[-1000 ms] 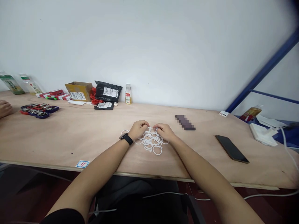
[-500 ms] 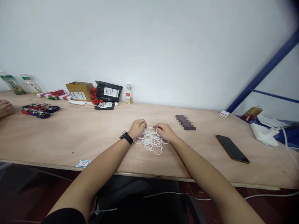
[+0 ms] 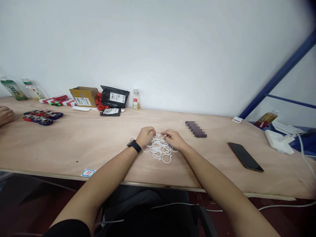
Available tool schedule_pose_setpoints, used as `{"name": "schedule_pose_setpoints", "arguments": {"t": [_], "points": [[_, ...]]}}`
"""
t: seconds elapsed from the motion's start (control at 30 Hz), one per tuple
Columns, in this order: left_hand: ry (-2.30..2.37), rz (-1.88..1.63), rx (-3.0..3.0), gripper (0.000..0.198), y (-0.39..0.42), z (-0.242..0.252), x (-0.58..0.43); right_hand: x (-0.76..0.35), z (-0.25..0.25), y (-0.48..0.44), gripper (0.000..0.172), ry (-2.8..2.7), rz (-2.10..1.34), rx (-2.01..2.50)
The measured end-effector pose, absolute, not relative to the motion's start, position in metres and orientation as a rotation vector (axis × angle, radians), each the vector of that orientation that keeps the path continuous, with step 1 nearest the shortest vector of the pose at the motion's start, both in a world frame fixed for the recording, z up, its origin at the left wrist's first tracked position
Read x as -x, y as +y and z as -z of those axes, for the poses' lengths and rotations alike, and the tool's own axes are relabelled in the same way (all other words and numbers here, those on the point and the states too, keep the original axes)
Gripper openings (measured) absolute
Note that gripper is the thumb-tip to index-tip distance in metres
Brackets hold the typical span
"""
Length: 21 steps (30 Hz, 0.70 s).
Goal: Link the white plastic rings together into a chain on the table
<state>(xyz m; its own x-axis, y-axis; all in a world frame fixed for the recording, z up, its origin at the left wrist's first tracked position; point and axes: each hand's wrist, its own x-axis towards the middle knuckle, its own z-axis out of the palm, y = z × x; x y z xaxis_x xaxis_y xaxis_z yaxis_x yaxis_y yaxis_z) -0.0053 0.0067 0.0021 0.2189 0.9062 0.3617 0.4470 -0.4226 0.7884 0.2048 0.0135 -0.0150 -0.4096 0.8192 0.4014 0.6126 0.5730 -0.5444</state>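
A heap of several white plastic rings [image 3: 160, 149] lies on the plywood table [image 3: 103, 144] in front of me. My left hand [image 3: 146, 135], with a black watch on its wrist, rests curled at the heap's left edge, its fingers pinching a ring. My right hand [image 3: 174, 139] sits at the heap's right edge, fingers bent and closed on rings at the top of the pile. The fingertips of both hands nearly meet above the heap.
A black phone [image 3: 245, 156] lies to the right, a dark blurred block [image 3: 196, 129] behind it. At the back stand a cardboard box [image 3: 84, 96], black bags [image 3: 114, 97] and a small bottle [image 3: 135, 99]. Far left are blue-red items [image 3: 42, 116] and another person's hand [image 3: 5, 115].
Almost nothing moved. My two hands shifted their fingers slightly on the rings and stay at the heap.
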Motion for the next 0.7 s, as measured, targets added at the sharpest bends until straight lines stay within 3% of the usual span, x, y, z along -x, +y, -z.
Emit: {"name": "schedule_pose_setpoints", "arguments": {"t": [0.7], "points": [[1.467,-0.669,-2.352,0.03,0.003,0.008,0.006,-0.215,0.029,0.03,0.023,-2.225,-0.232,1.332]]}}
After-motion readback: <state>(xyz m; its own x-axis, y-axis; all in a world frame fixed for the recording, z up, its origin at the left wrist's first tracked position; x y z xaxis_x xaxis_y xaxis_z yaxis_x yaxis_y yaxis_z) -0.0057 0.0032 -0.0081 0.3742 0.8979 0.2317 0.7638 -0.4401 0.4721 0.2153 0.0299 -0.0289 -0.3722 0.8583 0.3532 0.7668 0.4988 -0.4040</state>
